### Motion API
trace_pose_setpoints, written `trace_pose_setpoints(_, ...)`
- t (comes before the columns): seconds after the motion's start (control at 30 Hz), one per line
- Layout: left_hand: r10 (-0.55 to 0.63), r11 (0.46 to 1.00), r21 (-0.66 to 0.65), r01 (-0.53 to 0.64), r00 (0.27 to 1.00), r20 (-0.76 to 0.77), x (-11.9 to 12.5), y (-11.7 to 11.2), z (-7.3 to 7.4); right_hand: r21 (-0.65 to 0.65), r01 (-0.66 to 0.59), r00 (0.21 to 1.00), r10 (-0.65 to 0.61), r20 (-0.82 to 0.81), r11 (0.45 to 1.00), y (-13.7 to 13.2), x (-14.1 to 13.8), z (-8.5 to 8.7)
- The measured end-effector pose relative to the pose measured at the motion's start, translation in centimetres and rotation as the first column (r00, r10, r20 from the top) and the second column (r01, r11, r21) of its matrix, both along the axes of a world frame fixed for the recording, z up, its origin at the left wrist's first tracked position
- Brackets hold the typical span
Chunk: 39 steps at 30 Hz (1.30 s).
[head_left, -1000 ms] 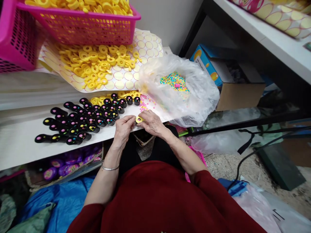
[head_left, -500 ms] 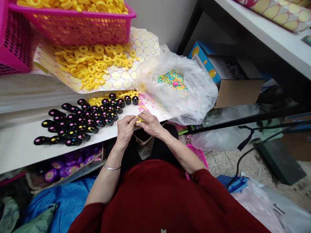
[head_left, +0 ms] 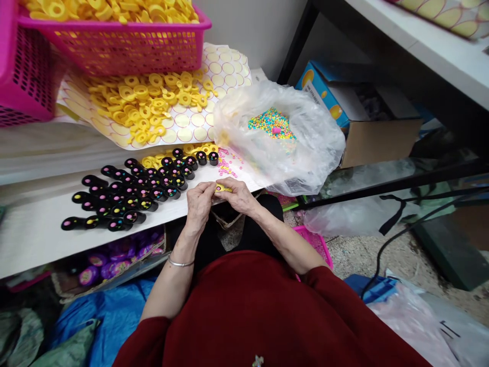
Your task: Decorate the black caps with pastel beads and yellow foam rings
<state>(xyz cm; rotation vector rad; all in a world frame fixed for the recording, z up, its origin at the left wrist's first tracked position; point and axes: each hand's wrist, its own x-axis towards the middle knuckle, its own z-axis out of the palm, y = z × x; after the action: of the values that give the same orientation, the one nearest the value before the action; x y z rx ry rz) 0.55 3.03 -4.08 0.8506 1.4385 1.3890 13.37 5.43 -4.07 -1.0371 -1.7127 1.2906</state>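
Between my two hands is a small yellow ring-shaped plastic piece (head_left: 223, 188), with a dark centre and a pink dot showing. My left hand (head_left: 199, 204) pinches its left side at the table's front edge. The fingers of my right hand (head_left: 240, 196) are closed on the piece's right end. To the left stand rows of black cylindrical pieces (head_left: 132, 191), topped with pink, yellow and other coloured dots. Small pink and yellow beads (head_left: 228, 162) lie scattered just beyond my fingertips. Behind the black rows are more yellow ring pieces (head_left: 155, 161).
A clear plastic bag (head_left: 313, 132) holds multicoloured beads (head_left: 271, 124) at the right. A pink basket (head_left: 126, 51) full of yellow pieces stands at the back, with a loose heap (head_left: 148, 102) on sticker sheets (head_left: 229, 66). An open carton (head_left: 382, 140) sits further right.
The whole view has shifted slightly. Both hands stay together at the table edge, and more of the yellow piece shows between my fingers.
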Motion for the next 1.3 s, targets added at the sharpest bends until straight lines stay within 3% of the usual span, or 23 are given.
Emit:
trace_pose_setpoints(0.17, 0.026, 0.999, -0.047, -0.023, 0.998, 0.051, 0.4, 0.0, -0.3, -0.027, 0.032, 0.999, -0.032, 0.003, 0.999, 0.0, -0.1, 0.6)
trace_pose_setpoints(0.47, 0.077, 0.993, -0.106, -0.059, 0.982, 0.173, 1.0, 0.0, -0.1, -0.321, 0.069, 0.975, -0.132, -0.18, 0.945, -0.4, -0.7, 0.0)
trace_pose_setpoints(0.67, 0.069, 0.991, -0.125, -0.046, 0.979, 0.19, 0.8, 0.3, -0.3, -0.381, 0.079, 0.971, -0.158, -0.179, 0.921, -0.6, -0.9, 0.0)
trace_pose_setpoints(0.77, 0.051, 0.996, -0.081, -0.038, 0.985, 0.166, 0.9, 0.2, -0.4, -0.406, 0.036, 0.965, -0.138, -0.225, 0.913, -0.5, -0.6, -0.2)
trace_pose_setpoints(0.93, 0.002, 0.999, -0.044, -0.001, 1.0, 0.024, 0.4, -0.1, -0.9, -0.43, -0.012, 0.888, -0.188, -0.419, 0.903, -0.9, 0.7, -1.5)
trace_pose_setpoints(1.07, -0.033, 0.999, -0.038, 0.033, 0.999, -0.008, -0.4, -0.3, -0.9, -0.445, 0.049, 0.874, -0.254, -0.415, 0.894, -1.8, 1.3, -2.2)
trace_pose_setpoints(1.3, -0.142, 0.988, -0.058, 0.14, 0.99, -0.023, -1.5, -0.1, -1.1, -0.473, 0.083, 0.86, -0.303, -0.411, 0.877, -1.9, 0.6, -1.5)
